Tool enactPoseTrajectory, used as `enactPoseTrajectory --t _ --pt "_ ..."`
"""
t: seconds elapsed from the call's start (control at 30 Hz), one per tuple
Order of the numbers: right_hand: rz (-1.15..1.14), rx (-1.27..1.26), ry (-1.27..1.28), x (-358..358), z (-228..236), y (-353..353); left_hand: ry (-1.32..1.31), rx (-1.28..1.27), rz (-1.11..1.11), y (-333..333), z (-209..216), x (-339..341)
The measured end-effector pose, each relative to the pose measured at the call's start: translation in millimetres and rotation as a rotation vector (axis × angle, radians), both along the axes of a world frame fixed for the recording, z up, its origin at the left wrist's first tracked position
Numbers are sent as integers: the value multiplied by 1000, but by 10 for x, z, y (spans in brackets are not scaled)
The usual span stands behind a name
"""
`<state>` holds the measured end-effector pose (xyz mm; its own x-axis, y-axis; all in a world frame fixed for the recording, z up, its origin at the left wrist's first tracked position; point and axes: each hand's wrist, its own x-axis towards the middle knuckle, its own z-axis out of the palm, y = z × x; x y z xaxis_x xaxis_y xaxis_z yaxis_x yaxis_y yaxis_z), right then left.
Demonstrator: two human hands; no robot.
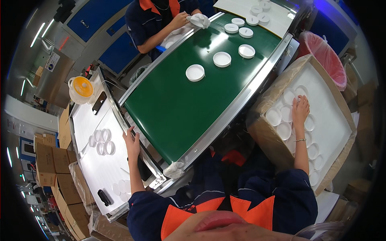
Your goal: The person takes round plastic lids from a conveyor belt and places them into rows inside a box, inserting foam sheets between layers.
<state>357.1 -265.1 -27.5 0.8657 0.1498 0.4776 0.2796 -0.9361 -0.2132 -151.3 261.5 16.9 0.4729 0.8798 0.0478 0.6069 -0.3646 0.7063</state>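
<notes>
My left hand [132, 143] is open, its fingers spread, at the metal edge between the white side table [86, 124] and the green conveyor belt [161, 112]. It holds nothing. My right hand [300, 112] reaches into a lined carton [263, 116]. Its fingers are bent down on a white round lid [298, 99] at the end of the lids lying there; the fingers partly hide this lid. Beside it lie several more such lids [284, 130]. On the belt sit shallow white round lids, among them a near one [195, 73] and one farther along [222, 59].
Across the belt, a co-worker's hands hold a white cloth [198, 20]. The side table bears a cluster of white rings [102, 141], a phone [99, 103], a yellow-lidded pot [81, 89] and a black object [104, 197]. A pink-lined bin [321, 56] stands beyond the carton.
</notes>
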Motion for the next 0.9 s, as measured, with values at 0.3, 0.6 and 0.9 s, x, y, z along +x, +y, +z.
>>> enactPoseTrajectory --t 0.3,0.6,0.9 --pt "8 3 -6 -12 -6 29 58 335 -55 171 -249 -152" --pt "-6 -24 -3 -5 -1 21 49 314 -49 153 -227 -133" --pt "13 11 -11 -14 4 25 32 308 -45 133 -216 -120"
